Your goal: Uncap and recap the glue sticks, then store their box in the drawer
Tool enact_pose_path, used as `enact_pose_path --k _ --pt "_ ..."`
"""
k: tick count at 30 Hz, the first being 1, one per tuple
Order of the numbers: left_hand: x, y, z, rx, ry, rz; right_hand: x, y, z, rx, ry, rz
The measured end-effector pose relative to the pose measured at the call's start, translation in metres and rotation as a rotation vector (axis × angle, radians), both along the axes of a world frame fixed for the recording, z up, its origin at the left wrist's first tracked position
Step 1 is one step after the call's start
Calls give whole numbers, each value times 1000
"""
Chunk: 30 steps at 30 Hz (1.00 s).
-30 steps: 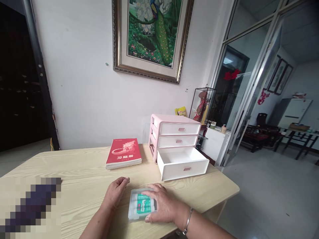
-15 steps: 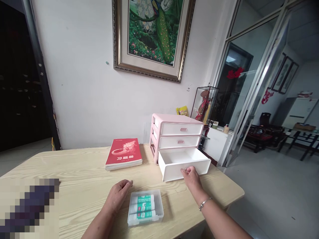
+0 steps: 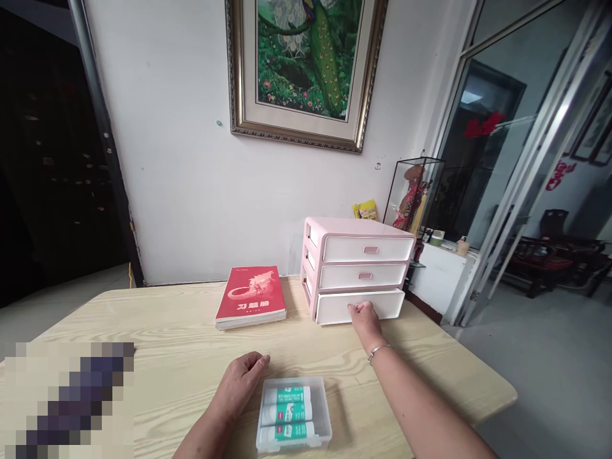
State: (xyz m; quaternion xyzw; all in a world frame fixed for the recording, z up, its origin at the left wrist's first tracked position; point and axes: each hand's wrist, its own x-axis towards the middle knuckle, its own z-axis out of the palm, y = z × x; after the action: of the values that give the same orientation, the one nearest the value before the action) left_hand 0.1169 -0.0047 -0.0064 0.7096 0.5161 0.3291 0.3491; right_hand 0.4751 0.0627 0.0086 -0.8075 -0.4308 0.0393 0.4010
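Note:
My right hand (image 3: 366, 320) is closed at the front of the bottom drawer (image 3: 333, 308), its fingers covering the drawer's handle. That white drawer sits nearly flush in a small pink cabinet (image 3: 356, 227), below two closed drawers. Beside the left edge of a clear plastic box (image 3: 327, 408), my left hand (image 3: 243, 380) rests on the table with its fingers curled together and nothing seen in them. Three white-and-green glue sticks (image 3: 289, 412) lie side by side inside the box.
A thick red book (image 3: 253, 294) lies left of the cabinet on the wooden table (image 3: 162, 357). A yellow packet (image 3: 367, 210) shows behind the cabinet. A glass display case (image 3: 412, 197) stands at the back right, and a blurred dark shape covers the lower left.
My right hand has pushed the bottom drawer from well open to almost closed. My left hand and the box stay in place on the table, while the view has turned slightly left.

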Motion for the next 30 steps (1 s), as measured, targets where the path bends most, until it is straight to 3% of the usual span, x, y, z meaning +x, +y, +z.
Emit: enact_pose_path --k 6,11,15,19,23,26,30 --pt "0 1 -2 15 5 -7 -2 7 10 -35 28 11" --pt "-1 -2 -1 23 -38 0 -8 -9 14 -58 59 74" --pt "-2 -8 5 55 -79 -3 -37 -51 -3 -67 87 251" --pt "0 -21 13 143 -98 -92 -75 -119 -23 -64 163 434" --pt "-1 -46 14 246 -67 -203 -93 -181 -31 159 151 660" --pt "-6 -66 9 339 36 -279 -100 -208 -33 230 50 709" --pt "-8 -80 -1 402 207 -344 -117 -222 -42 179 166 665"
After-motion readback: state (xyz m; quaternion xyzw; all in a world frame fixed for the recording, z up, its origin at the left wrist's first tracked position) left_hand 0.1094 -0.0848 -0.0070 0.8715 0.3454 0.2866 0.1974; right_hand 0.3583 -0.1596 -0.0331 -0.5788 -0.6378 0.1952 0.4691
